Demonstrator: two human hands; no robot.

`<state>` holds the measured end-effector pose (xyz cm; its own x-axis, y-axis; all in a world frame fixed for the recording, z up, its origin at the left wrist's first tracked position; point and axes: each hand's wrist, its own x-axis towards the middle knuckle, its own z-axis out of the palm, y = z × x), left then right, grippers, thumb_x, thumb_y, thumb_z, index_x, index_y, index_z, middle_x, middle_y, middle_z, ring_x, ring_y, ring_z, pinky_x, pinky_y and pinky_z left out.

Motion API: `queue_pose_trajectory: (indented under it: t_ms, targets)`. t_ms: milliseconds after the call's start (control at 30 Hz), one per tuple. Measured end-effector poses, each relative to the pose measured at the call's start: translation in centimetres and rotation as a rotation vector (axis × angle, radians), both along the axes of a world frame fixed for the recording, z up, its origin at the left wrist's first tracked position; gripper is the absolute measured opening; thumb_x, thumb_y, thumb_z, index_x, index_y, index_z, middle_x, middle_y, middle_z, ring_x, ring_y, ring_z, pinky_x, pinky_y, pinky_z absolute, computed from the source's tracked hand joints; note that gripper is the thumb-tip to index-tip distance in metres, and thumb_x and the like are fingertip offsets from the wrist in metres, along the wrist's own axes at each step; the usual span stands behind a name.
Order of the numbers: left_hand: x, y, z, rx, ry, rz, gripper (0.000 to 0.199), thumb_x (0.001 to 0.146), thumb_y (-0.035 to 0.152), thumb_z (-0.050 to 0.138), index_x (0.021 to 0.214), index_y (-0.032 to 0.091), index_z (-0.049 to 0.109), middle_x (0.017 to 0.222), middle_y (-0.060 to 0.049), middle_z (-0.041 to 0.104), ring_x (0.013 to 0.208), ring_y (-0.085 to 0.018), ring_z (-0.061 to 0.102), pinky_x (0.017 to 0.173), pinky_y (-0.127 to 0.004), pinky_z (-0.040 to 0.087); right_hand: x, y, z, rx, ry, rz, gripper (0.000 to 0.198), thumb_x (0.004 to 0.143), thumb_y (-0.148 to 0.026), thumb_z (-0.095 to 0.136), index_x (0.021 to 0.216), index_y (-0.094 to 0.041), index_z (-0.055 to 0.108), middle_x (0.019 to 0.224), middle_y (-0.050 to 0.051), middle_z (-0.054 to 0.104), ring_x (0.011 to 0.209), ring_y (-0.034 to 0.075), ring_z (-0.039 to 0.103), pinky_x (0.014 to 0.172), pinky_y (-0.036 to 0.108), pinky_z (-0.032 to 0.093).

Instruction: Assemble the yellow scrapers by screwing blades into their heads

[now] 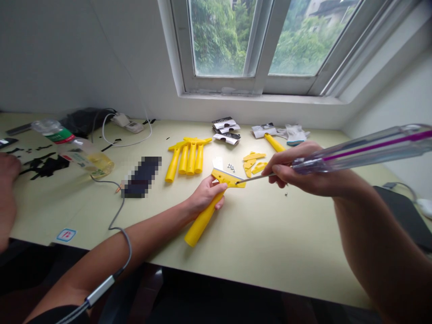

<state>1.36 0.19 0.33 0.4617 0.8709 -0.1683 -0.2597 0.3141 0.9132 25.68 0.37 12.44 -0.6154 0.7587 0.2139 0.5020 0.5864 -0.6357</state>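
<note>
My left hand (209, 193) is wrapped round the neck of a yellow scraper (204, 220), whose handle slants down toward me. Along the scraper's head runs a thin metal blade edge. In my right hand (300, 168) is a screwdriver (364, 150) with a clear handle and a purple stripe. Its tip meets the scraper's head near the right end, at a dark screw spot. Just behind the head lie several small screws or nuts (231, 167) and a white flat piece (218, 163). Yellow plates (253, 163) rest to their right.
Several yellow scraper handles (191, 157) lie together behind my left hand. Black-and-white packets (226, 130) sit near the window wall. A dark pixelated object (141, 177), a lying plastic bottle (77, 148) and a cable (116, 228) are at left. Another person's hand (8, 168) rests far left.
</note>
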Motion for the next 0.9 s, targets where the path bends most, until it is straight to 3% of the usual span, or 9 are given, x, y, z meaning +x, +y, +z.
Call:
queue_pose_trajectory:
  t_ms: [167, 433, 633, 700, 800, 867, 900]
  targets:
    - [0.0, 0.1, -0.2, -0.003, 0.003, -0.011, 0.045, 0.074, 0.037, 0.073, 0.107, 0.017, 0.050, 0.098, -0.005, 0.064, 0.035, -0.002, 0.046, 0.034, -0.019, 0.029, 0.0, 0.1, 0.0, 0.001, -0.025, 0.003, 0.014, 0.081, -0.022, 0.058, 0.084, -0.018, 0.071, 0.065, 0.002, 0.068, 0.051, 0.013, 0.060, 0.045, 0.023, 0.046]
    - [-0.2, 0.1, -0.5, 0.010, 0.045, -0.048, 0.042, 0.078, 0.035, 0.070, 0.110, 0.016, 0.050, 0.103, -0.008, 0.064, 0.035, -0.003, 0.048, 0.035, -0.020, 0.031, -1.0, -0.7, 0.6, 0.175, -0.195, 0.232, 0.015, 0.078, -0.013, 0.055, 0.084, -0.020, 0.067, 0.063, 0.000, 0.061, 0.050, 0.011, 0.048, 0.051, 0.027, 0.037]
    - [-0.2, 0.0, -0.5, 0.040, 0.074, -0.062, 0.043, 0.079, 0.037, 0.069, 0.111, 0.016, 0.049, 0.101, -0.008, 0.065, 0.036, -0.003, 0.048, 0.035, -0.020, 0.032, -1.7, -2.1, 1.1, 0.124, -0.290, 0.315, 0.015, 0.073, -0.008, 0.057, 0.073, -0.023, 0.059, 0.061, -0.001, 0.056, 0.053, 0.012, 0.047, 0.053, 0.027, 0.037]
    - [-0.1, 0.0, -0.6, 0.049, 0.070, -0.069, 0.042, 0.079, 0.037, 0.069, 0.110, 0.017, 0.049, 0.101, -0.007, 0.065, 0.035, -0.003, 0.048, 0.034, -0.019, 0.032, -2.0, -2.2, 0.9, 0.161, -0.266, 0.238, 0.012, 0.077, -0.013, 0.057, 0.070, -0.023, 0.056, 0.059, -0.003, 0.053, 0.051, 0.011, 0.045, 0.053, 0.027, 0.036]
    - [0.0, 0.0, -0.7, 0.060, 0.050, -0.071, 0.039, 0.079, 0.037, 0.068, 0.107, 0.017, 0.049, 0.101, -0.006, 0.064, 0.035, -0.002, 0.047, 0.034, -0.019, 0.032, -3.1, -1.9, -0.2, 0.244, -0.103, -0.020, 0.009, 0.084, -0.023, 0.057, 0.075, -0.022, 0.054, 0.068, 0.000, 0.056, 0.059, 0.013, 0.051, 0.059, 0.028, 0.040]
    - [0.0, -0.1, -0.8, 0.061, 0.044, -0.068, 0.036, 0.080, 0.036, 0.067, 0.106, 0.018, 0.048, 0.101, -0.005, 0.064, 0.034, -0.002, 0.047, 0.033, -0.019, 0.031, -4.1, -1.3, -1.3, 0.214, 0.131, -0.137, 0.009, 0.085, -0.030, 0.058, 0.091, -0.023, 0.057, 0.082, 0.003, 0.060, 0.071, 0.018, 0.057, 0.063, 0.031, 0.045]
    - [0.1, -0.1, -0.8, 0.060, 0.044, -0.068, 0.035, 0.081, 0.035, 0.066, 0.106, 0.018, 0.048, 0.101, -0.005, 0.063, 0.034, -0.002, 0.047, 0.033, -0.018, 0.031, -4.6, -1.0, -2.0, 0.167, 0.266, -0.147, 0.019, 0.087, -0.033, 0.058, 0.104, -0.025, 0.056, 0.086, 0.004, 0.061, 0.074, 0.019, 0.058, 0.065, 0.033, 0.047]
